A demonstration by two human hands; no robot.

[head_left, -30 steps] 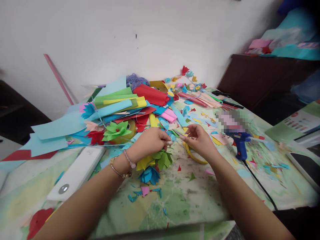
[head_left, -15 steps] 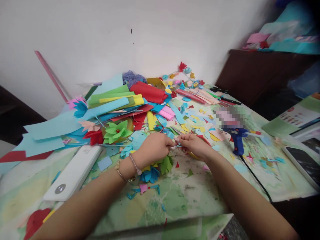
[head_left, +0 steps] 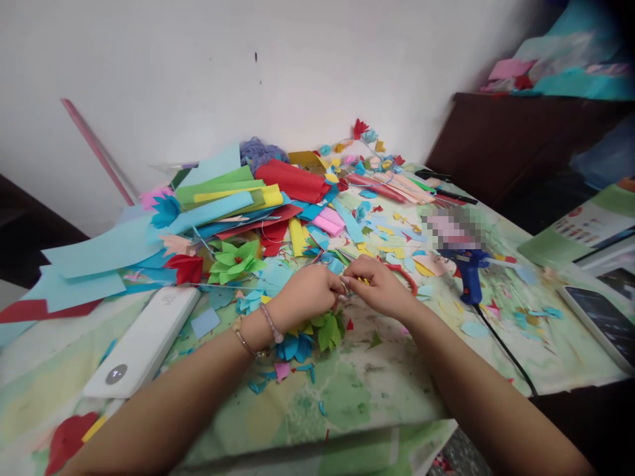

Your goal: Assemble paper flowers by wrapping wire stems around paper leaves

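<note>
Brought right hand (head_left: 376, 284) in to left hand (head_left: 313, 289) since a second ago — pinching both closed, cannot tell on what; just beyond lower green flower (head_left: 328, 332), could crush it by lowering carelessly.

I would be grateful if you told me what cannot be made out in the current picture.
All in the head view:
- Anything between the fingertips of the left hand and right hand: the fingers hide it.
- Part of the blue flower: the left wrist overlaps it.
- Whatever the pixelated patch covers.
- The white device's display: too small and blurred.
</note>
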